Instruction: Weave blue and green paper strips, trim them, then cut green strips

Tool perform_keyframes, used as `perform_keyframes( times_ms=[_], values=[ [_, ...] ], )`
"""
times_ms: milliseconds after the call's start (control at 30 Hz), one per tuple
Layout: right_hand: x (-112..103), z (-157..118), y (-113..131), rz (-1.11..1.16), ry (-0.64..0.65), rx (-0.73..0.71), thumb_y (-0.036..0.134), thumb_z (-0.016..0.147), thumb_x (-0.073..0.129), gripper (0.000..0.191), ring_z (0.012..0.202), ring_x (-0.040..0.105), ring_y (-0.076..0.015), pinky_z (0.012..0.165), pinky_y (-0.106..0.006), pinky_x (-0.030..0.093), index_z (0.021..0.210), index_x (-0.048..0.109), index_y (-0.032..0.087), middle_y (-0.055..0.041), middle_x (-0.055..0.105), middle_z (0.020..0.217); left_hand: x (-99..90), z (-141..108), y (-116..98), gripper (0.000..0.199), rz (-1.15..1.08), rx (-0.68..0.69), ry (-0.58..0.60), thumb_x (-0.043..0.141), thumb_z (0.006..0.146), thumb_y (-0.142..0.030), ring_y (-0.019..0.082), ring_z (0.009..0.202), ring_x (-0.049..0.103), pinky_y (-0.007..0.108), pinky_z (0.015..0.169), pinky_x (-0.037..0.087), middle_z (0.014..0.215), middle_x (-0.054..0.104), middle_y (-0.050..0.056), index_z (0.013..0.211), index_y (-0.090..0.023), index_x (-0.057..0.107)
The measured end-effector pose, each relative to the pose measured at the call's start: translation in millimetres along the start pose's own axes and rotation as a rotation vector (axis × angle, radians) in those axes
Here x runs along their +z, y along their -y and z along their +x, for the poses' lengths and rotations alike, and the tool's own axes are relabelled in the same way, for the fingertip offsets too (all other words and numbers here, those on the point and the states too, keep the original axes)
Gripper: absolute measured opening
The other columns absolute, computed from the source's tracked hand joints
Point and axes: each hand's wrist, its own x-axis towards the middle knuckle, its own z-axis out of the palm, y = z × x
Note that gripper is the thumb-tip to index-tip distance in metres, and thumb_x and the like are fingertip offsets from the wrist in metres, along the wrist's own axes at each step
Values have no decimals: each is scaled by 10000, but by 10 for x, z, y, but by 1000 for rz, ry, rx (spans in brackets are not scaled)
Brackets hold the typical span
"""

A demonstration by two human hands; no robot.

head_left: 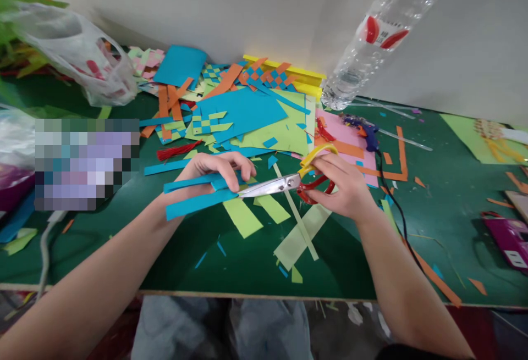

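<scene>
My left hand point(218, 170) pinches a small piece of woven paper strips. Two blue strips point(200, 204) stick out from it to the left and two light-green strips point(243, 217) hang toward me. In my right hand point(338, 184) is a pair of scissors point(272, 185) with one yellow and one red handle loop. Their blades look closed or nearly so, and the tips touch or almost touch the woven paper beside my left fingertips. Below the scissors, pale green paper strips point(301, 239) lie crossed on the green table point(247, 272).
Blue sheets point(243, 112), woven pieces and orange strips are heaped at the back. A clear bottle point(379, 36) stands behind on the right, near a blue glue gun point(369, 134) with a black cord. A plastic bag point(99, 68) and a pixelated object point(86, 165) are on the left.
</scene>
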Motion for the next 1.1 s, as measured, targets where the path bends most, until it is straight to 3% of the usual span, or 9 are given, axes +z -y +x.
perform_keyframes(
  times_ms=[400,533,733,867,1100],
  values=[
    [11,-28,-30,-6,-2,-16,246,821,696,425,996,666,-274,834,-411,596,1221,563,193,-127,665,1058,14,-5,-3,172,22,-6,-37,655,869,-326,258,1018,581,454,929,440,1013,610,101,926,-188,741],
    [17,-20,-30,19,-17,-19,235,811,705,430,980,668,-265,835,-408,592,1218,570,199,-118,669,1047,3,-5,20,112,8,-3,-17,676,843,-250,254,1021,579,437,916,444,1011,607,98,910,-185,738],
    [-22,14,-4,115,-62,123,202,776,698,415,968,656,-260,800,-412,589,1171,572,207,-108,655,1055,7,4,-18,157,12,1,-40,654,865,-302,260,1029,582,445,921,445,1007,602,96,925,-183,737],
    [-77,40,18,124,-4,197,228,762,707,417,965,639,-265,783,-419,581,1156,573,203,-114,637,1058,4,13,-48,150,35,16,-47,667,858,-310,253,1012,582,436,907,449,985,611,92,897,-184,737],
    [-74,26,13,79,29,114,241,777,696,414,1026,625,-280,868,-468,545,1162,545,218,-106,628,1072,10,18,-74,168,60,4,-38,655,873,-325,243,1021,571,413,907,443,989,607,84,913,-184,736]
  ],
)
